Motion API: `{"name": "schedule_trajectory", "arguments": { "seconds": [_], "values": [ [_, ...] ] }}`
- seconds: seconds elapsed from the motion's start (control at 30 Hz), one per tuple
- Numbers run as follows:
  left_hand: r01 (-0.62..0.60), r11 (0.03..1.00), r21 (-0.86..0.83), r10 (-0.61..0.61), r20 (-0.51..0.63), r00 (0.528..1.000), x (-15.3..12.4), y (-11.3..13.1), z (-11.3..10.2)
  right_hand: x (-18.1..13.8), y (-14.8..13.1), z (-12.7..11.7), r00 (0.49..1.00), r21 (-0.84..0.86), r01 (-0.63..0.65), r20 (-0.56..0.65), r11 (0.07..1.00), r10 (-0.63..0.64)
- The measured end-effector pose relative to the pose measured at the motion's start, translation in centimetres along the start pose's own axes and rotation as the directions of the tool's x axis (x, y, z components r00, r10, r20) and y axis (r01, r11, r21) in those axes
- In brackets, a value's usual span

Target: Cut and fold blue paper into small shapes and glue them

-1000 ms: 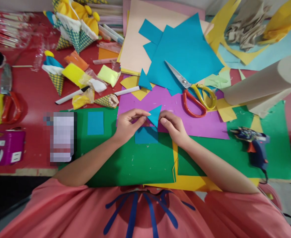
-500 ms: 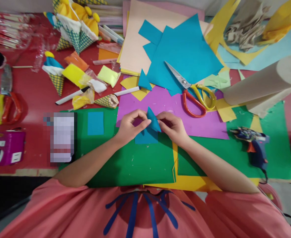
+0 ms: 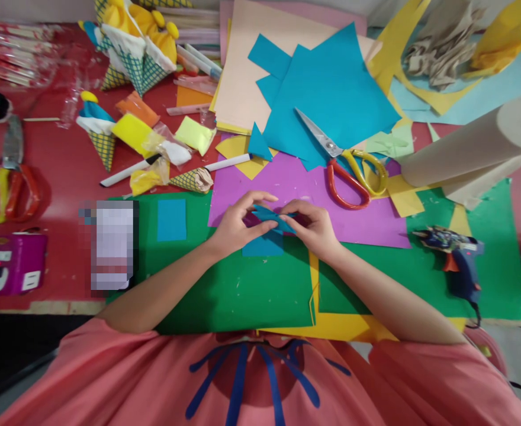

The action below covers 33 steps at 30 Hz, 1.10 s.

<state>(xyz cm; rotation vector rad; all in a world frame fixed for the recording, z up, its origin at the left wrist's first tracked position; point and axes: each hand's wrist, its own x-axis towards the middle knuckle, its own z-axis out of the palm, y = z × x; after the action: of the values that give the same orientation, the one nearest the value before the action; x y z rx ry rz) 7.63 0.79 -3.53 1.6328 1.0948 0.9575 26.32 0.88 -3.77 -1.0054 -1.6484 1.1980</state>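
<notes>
Between both hands is a small folded piece of blue paper (image 3: 267,214), held just above the sheets. My left hand (image 3: 238,223) pinches it from the left, thumb below and index finger arched over. From the right, my right hand (image 3: 312,226) grips its other end between thumb and fingertips. Partly hidden beneath the hands lies a blue paper square (image 3: 263,244) on the green sheet (image 3: 225,296). Another small blue rectangle (image 3: 171,219) rests farther left. Behind the hands spreads a purple sheet (image 3: 367,228).
Scissors (image 3: 331,148) lie open on a large blue sheet (image 3: 331,94). A hot glue gun (image 3: 458,260) sits at right, below a white paper roll (image 3: 460,145). On the left are a blurred phone-like object (image 3: 115,245), more scissors (image 3: 12,171) and paper cones (image 3: 96,133).
The folded blue paper has turned from standing upright to lying flatter between the fingers. My left index finger has lifted and stretched out; both hands stay in nearly the same place.
</notes>
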Motion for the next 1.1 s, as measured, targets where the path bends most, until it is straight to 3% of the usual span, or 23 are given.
{"name": "schedule_trajectory", "arguments": {
  "seconds": [0.13, 0.3, 0.47, 0.8, 1.1],
  "values": [
    [-0.040, 0.997, 0.068, 0.042, -0.021, 0.999, -0.08, -0.05, -0.03, -0.13, -0.53, -0.29, 0.995, 0.068, -0.104, 0.020, 0.992, 0.102],
    [0.029, 0.997, 0.070, -0.021, -0.105, 0.994, -0.12, 0.40, 0.00, -0.46, -0.41, -0.38, 0.986, 0.186, -0.167, 0.046, 0.968, 0.161],
    [-0.006, 0.997, 0.073, 0.016, -0.137, 0.990, -0.17, 0.45, 0.13, -0.50, 0.06, -0.04, 0.983, 0.264, -0.184, 0.043, 0.947, 0.179],
    [-0.259, 0.951, 0.171, 0.272, -0.059, 0.960, 0.00, 0.38, -0.15, -0.43, 0.05, 0.27, 0.973, 0.179, -0.230, 0.005, 0.957, 0.233],
    [-0.208, 0.951, 0.227, 0.226, -0.055, 0.973, -0.01, 0.67, -0.17, -0.39, -0.06, 0.03, 0.987, 0.053, -0.160, 0.015, 0.986, 0.159]
  ]
}}
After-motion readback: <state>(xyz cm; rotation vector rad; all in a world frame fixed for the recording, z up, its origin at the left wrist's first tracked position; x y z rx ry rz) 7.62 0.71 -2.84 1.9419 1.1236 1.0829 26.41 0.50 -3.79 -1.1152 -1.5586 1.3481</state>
